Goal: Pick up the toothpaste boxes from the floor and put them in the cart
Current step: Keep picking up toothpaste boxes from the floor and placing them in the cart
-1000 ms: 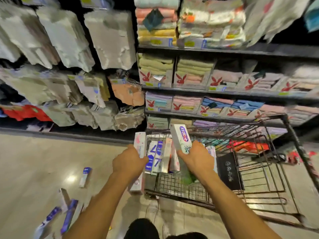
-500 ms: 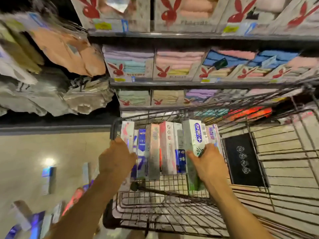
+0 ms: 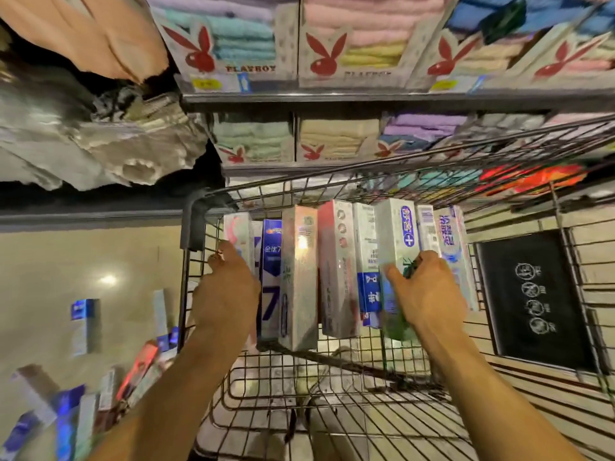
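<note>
Toothpaste box, green-white [image 3: 397,234], gripped by curled fingers [image 3: 427,259] of right hand [image 3: 432,297], upright in row of boxes [image 3: 336,267] inside cart [image 3: 196,224]. Pink-white box [image 3: 237,231] at row's left end gripped by left hand [image 3: 226,294]. More boxes [image 3: 83,322] strewn on floor [image 3: 40,277] left of cart.

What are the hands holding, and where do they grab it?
The left hand holds the pink-white box by its lower half. The right hand grips the white-green box near its lower end.
</note>
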Motion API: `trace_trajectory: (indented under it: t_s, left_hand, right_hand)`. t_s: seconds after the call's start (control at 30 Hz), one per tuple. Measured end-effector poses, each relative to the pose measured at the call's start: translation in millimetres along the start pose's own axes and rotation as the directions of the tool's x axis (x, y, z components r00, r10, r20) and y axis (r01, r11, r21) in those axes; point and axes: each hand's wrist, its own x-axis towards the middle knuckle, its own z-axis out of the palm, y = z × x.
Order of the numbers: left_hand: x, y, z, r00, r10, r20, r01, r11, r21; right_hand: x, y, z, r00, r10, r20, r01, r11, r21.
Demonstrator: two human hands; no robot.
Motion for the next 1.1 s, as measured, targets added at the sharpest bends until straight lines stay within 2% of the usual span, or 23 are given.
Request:
trace_trajectory:
  t_s: [0.2,0.37,0.47,0.57,0.63,0.73,0.83,1.03,1.1]
  left_hand:
    - [-5.3,6.9,5.7,1.000,0.002,-0.020,0.000,0.994,0.109]
    - [-20.9,13.4,-3.8,1.000,0.000,-0.013,0.000,0.999,0.045]
    - [-36.2,21.9,-37.5,0.998,-0.014,-0.058,0.018,0.997,0.069]
    - [-57.9,33.4,-91.1,0.991,0.054,-0.121,-0.022,0.967,0.253]
    - [-73.2,40.8,-138.0,0.995,0.064,-0.078,-0.048,0.981,0.186]
    - [-108.3,50.3,-216.7,0.985,0.112,-0.135,-0.084,0.976,0.200]
    - [-150.7,51.1,-289.8,0.962,0.123,-0.244,-0.077,0.979,0.188]
    - [-228.9,13.8,-394.8,0.926,0.070,-0.371,-0.018,0.990,0.143]
    - [-255.5,-18.3,-417.5,0.907,0.004,-0.420,0.044,0.993,0.105]
  right_hand:
    - [17.6,12.5,6.3,0.999,-0.033,-0.021,0.034,0.998,0.059]
    - [15.8,17.2,-8.4,0.998,-0.063,0.030,0.062,0.998,0.018]
    - [6.7,5.8,-39.5,0.992,-0.109,0.056,0.109,0.994,0.006]
    - [-8.4,-17.7,-90.4,0.976,-0.213,0.045,0.215,0.974,-0.063]
    - [-24.2,-39.3,-131.1,0.951,-0.310,0.022,0.310,0.944,-0.110]
    - [-55.4,-77.9,-202.5,0.891,-0.454,-0.020,0.447,0.883,-0.144]
    - [-92.5,-113.8,-275.5,0.792,-0.605,-0.081,0.584,0.789,-0.193]
    - [-167.8,-179.0,-383.0,0.578,-0.806,-0.128,0.774,0.591,-0.228]
    - [-202.0,-206.9,-401.1,0.502,-0.855,-0.128,0.825,0.518,-0.226]
